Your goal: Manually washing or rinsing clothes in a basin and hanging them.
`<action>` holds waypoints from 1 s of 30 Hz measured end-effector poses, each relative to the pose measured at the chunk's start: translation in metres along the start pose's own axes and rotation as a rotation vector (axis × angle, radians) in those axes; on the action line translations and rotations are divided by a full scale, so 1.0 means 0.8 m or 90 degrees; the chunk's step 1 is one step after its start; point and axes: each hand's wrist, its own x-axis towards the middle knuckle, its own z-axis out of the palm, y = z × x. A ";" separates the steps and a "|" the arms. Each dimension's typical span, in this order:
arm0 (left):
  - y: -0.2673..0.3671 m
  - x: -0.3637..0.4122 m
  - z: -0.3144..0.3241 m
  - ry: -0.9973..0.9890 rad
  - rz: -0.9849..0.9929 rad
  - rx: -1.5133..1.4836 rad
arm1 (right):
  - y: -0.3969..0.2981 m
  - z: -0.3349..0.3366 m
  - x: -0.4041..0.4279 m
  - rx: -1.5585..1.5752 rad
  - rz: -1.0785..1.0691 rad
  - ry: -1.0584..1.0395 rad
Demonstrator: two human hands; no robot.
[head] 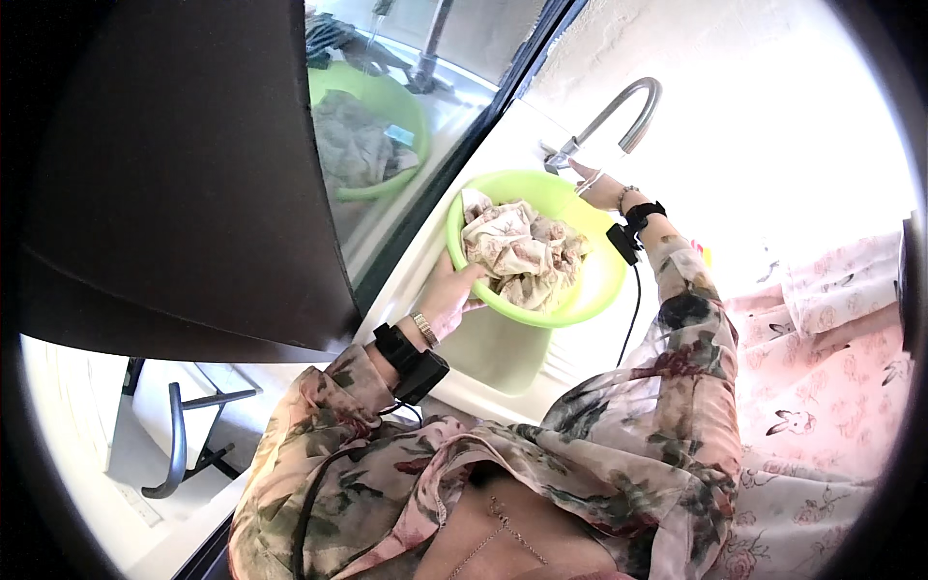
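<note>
A lime-green plastic basin (605, 293) sits tilted over the white sink (500, 355). Bunched inside it is a pale cloth (518, 246) with a pinkish floral print. My left hand (449, 286) grips the near left rim, thumb on top and fingers underneath. Beyond the far rim, my right hand (600, 190) reaches to the base of the curved metal faucet (616, 109), its fingertips at the lever (562, 156). Whether those fingers close around the lever is hard to tell. A thin clear streak, apparently water, passes by this hand below the spout.
A mirror-like pane (449, 109) on the left reflects the basin and faucet. A large dark panel (181, 181) juts in beside it. Pink rabbit-print fabric (812, 406) hangs on the right. A dark metal frame (177, 435) stands lower left. A black cable (636, 312) trails from my right wrist.
</note>
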 end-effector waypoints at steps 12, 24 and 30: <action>0.004 -0.005 0.001 -0.013 -0.003 -0.001 | 0.029 0.030 0.025 -0.073 0.073 -0.033; 0.003 -0.003 -0.003 -0.038 -0.010 -0.005 | -0.027 0.046 -0.003 -0.322 0.070 -0.032; 0.007 -0.005 -0.001 -0.043 -0.008 -0.017 | -0.040 0.061 -0.013 -0.251 0.019 -0.141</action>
